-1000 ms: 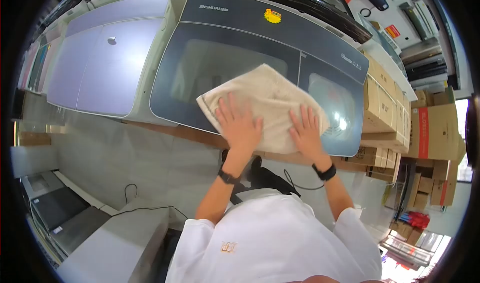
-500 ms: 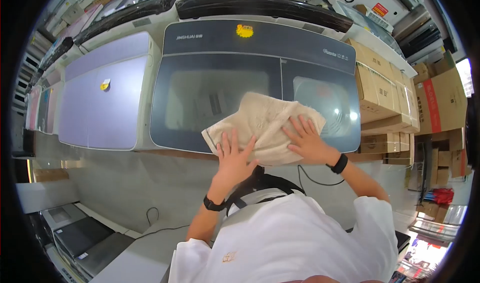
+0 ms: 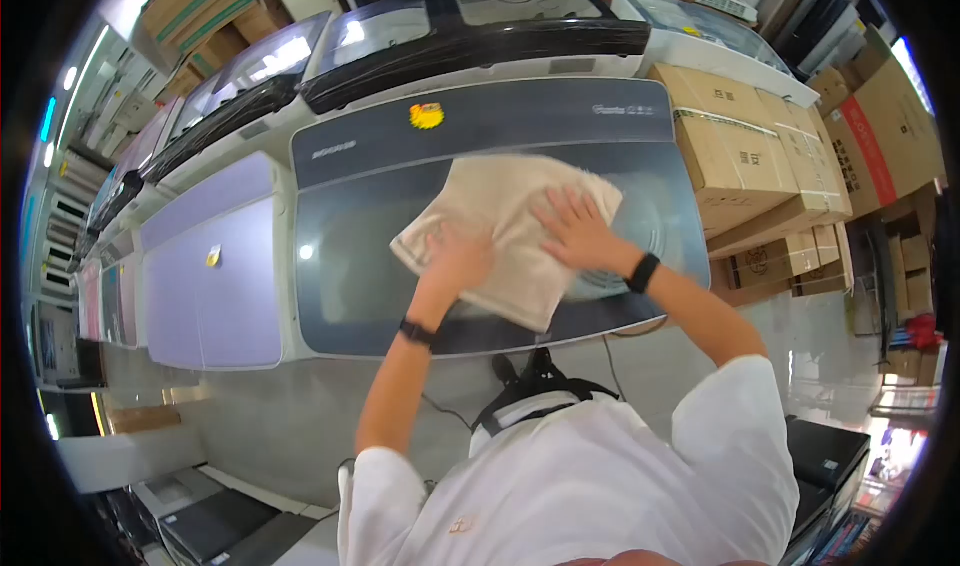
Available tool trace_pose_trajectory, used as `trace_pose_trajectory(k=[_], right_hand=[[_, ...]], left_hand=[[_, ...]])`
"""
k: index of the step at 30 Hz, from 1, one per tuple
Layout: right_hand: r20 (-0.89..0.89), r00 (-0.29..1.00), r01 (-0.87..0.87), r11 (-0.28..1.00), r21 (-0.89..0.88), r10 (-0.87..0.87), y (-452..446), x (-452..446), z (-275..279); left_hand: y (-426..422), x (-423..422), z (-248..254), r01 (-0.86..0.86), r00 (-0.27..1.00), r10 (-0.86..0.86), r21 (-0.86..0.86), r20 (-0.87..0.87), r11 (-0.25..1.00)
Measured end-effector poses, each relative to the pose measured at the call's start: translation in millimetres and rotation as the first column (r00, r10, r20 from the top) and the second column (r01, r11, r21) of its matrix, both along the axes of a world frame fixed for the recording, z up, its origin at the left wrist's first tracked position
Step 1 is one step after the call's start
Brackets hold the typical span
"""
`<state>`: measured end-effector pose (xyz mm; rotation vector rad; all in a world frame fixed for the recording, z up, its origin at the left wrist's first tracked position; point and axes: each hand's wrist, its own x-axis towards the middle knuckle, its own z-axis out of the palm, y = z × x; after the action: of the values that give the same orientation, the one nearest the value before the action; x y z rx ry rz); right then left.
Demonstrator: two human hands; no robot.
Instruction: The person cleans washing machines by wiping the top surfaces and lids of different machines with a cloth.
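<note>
A beige cloth (image 3: 505,191) lies spread over the dark glass lid of a twin-tub washing machine (image 3: 370,316), its lower corner hanging toward the front edge. My right hand (image 3: 582,234) rests flat on the cloth's right part, fingers spread. On the left part of the cloth is my left hand (image 3: 460,256), blurred by motion; its fingers look bent, but whether they grip the fabric is unclear. Both wrists wear black bands. A yellow star-shaped sticker (image 3: 427,116) sits on the machine's rear panel.
A lilac washing machine (image 3: 215,286) stands to the left. Stacked cardboard boxes (image 3: 740,156) are on the right. Behind is a row of machines with black-edged lids (image 3: 480,41). A cable (image 3: 613,366) runs along the floor near my feet.
Both hands and the cloth have moved farther back across the lid. My left hand's fingers, spread before, now look bent and blurred. The camera view has shifted, and my body leans closer.
</note>
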<state>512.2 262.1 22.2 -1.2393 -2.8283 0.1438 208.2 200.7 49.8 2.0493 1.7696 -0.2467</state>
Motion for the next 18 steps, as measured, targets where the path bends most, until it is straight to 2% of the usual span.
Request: trace_pose_trajectory(k=[2,3,5,6,10,14,17,18], right_hand=[[-0.039,0.999,0.001,0.997,-0.074,-0.004,-28,34,29],[-0.033,0.999,-0.001,0.998,-0.063,-0.002,-26,47,29],[-0.017,1.000,-0.022,0.999,-0.050,0.021,-18,68,27],[-0.013,1.000,-0.019,0.999,-0.033,0.018,-6,74,24],[0.003,1.000,0.024,0.997,0.072,-0.025,72,83,8],[0.015,0.998,0.066,0.984,0.165,-0.069,132,79,9],[0.040,0.998,0.040,0.977,0.211,-0.049,153,78,9],[-0.020,0.999,0.051,0.982,0.180,-0.049,157,79,5]], left_hand=[[-9,11,3,-0.044,0.997,0.040,0.058,0.071,0.997],[-11,21,27,-0.085,0.994,0.081,0.046,0.067,0.995],[-2,32,24,-0.082,0.995,0.079,0.060,0.059,0.995],[20,31,8,-0.036,0.998,0.031,0.098,0.052,0.995],[107,50,11,-0.031,0.998,0.028,0.058,0.048,0.998],[155,79,35,-0.100,0.993,0.094,-0.078,-0.077,0.992],[181,84,58,-0.069,0.987,0.022,-0.296,-0.162,0.953],[198,73,34,0.009,0.998,-0.031,-0.363,-0.054,0.932]])
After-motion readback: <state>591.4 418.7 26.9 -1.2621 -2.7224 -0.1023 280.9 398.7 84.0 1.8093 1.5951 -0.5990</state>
